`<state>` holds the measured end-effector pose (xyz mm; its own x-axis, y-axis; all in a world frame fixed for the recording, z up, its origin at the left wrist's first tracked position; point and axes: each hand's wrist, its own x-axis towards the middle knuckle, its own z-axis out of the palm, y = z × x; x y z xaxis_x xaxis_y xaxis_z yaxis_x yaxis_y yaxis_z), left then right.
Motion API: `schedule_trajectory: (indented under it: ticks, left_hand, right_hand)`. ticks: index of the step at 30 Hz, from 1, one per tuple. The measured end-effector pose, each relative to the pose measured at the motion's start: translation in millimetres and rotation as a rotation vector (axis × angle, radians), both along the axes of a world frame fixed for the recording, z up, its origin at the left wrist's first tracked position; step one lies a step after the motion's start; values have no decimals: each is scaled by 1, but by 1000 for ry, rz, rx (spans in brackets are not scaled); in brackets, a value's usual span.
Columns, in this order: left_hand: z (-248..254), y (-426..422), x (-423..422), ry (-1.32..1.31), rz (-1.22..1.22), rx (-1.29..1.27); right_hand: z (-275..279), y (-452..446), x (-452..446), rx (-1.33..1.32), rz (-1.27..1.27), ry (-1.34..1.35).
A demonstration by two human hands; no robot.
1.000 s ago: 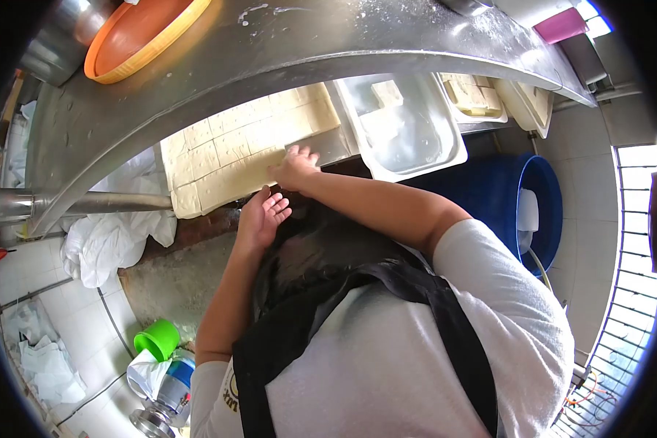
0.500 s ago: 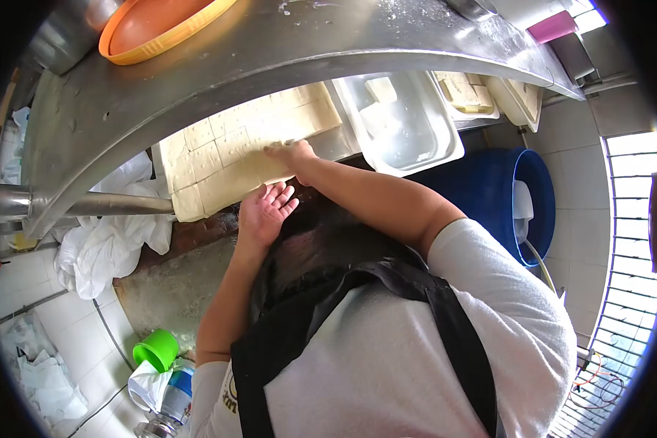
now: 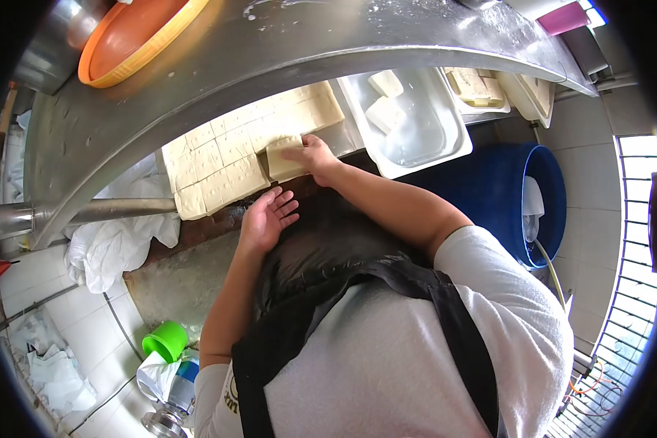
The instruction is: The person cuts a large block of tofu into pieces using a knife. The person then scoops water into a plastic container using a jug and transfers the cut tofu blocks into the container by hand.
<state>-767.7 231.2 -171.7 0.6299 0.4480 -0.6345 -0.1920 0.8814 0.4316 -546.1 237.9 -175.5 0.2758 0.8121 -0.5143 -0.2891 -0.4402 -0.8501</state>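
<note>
A large slab of tofu [image 3: 226,153], scored into blocks, lies on a shelf under the steel counter. My right hand [image 3: 314,159] is closed on one tofu block [image 3: 283,158] at the slab's near right corner; a dark gap parts it from the slab on its left. My left hand [image 3: 270,217] is held palm up just below that block, its fingers apart and nothing in it. To the right of the slab stands a clear-watered white tub [image 3: 434,131] with two tofu pieces [image 3: 385,114] inside.
The steel counter [image 3: 285,44] overhangs the slab, with an orange basin [image 3: 131,44] on it. More tofu sits in a tray [image 3: 482,91] at the right. A blue barrel [image 3: 489,190] stands below the tub. White cloth [image 3: 109,248] and a green bucket [image 3: 166,341] are at the left.
My right hand has taken hold of a tofu block and drawn it slightly right, away from the slab. My left hand stays palm up, close to its earlier place.
</note>
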Motion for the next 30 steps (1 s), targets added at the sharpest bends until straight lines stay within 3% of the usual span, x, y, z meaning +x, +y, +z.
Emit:
schedule_trajectory:
  ticks: [3,10,14,18,25,27,30]
  left_hand:
    - [-4,-2,1,55,21,7]
    - [-7,1,4,136,86,18]
    - [-6,1,5,200,174,1]
    - [-5,-2,12,255,223,1]
    - [1,-8,19,278,240,21]
    - [2,-10,17,274,251,13]
    - [1,-12,17,267,271,8]
  right_hand:
    - [22,-9,11,24,-113,361]
    - [71,-31,55,148,-57,542]
    - [97,-30,132,293,-185,326]
    - [100,-12,220,376,-126,57]
    - [30,30,261,256,-62,-416]
    - [-6,42,268,129,-62,-874]
    - [-40,47,283,106,71,-981]
